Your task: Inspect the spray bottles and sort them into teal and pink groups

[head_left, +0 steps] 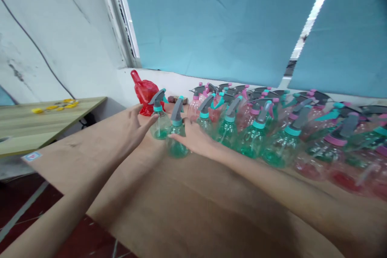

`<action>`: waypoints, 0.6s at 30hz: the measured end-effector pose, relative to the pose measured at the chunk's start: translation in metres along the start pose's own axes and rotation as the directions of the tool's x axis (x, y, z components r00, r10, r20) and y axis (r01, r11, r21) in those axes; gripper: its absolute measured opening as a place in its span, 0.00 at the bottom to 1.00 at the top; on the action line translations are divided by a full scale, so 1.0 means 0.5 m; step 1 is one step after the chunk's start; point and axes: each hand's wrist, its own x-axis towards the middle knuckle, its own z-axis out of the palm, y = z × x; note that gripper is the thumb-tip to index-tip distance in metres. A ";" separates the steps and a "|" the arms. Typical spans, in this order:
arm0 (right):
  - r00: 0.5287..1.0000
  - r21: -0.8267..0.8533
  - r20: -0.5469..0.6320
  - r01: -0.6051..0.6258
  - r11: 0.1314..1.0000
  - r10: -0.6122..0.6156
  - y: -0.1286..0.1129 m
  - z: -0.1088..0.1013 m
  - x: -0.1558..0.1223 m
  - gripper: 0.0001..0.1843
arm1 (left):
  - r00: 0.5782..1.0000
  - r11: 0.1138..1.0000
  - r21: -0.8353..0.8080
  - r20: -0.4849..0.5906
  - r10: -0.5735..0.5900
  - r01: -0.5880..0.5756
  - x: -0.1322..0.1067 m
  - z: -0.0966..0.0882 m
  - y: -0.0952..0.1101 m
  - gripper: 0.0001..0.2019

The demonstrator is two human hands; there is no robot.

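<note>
Two clear spray bottles with grey trigger heads, turquoise collars and a green tint low down stand upright at the left end of a group. My right hand (196, 137) is wrapped around the right side of the nearer spray bottle (178, 151), its thumb across the front; the other fingers are partly hidden behind. My left hand (133, 127) is beside the farther spray bottle (160, 129), fingers stretched and apart, with the thumb tip at that bottle's shoulder. Whether the thumb touches it I cannot tell.
Several more spray bottles (254, 141), green and pink, crowd the brown tabletop (193, 201) to the right. Behind my left hand lies a red plastic bag (146, 92). A wooden table (60, 123) at left carries yellow pieces (65, 105). A blue-covered window (211, 20) rises behind.
</note>
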 end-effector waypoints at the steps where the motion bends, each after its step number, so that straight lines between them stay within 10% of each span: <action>1: 1.000 -0.014 0.004 0.020 1.000 -0.020 0.000 -0.006 -0.023 0.31 | 1.000 1.000 -0.015 -0.027 -0.013 0.013 -0.018 -0.007 0.011 0.29; 5: 0.994 -0.080 -0.014 0.108 0.991 -0.110 0.011 -0.037 -0.133 0.35 | 1.000 0.989 -0.150 0.017 -0.020 0.022 -0.115 -0.003 0.064 0.21; 10: 0.991 -0.133 -0.011 0.128 0.983 -0.131 0.038 -0.095 -0.260 0.34 | 0.942 0.910 -0.409 0.329 0.071 0.074 -0.226 0.047 0.156 0.24; 18: 0.995 -0.201 -0.070 0.061 0.978 -0.077 0.098 -0.173 -0.370 0.27 | 0.777 0.887 -0.454 0.527 0.344 -0.085 -0.234 0.126 0.340 0.31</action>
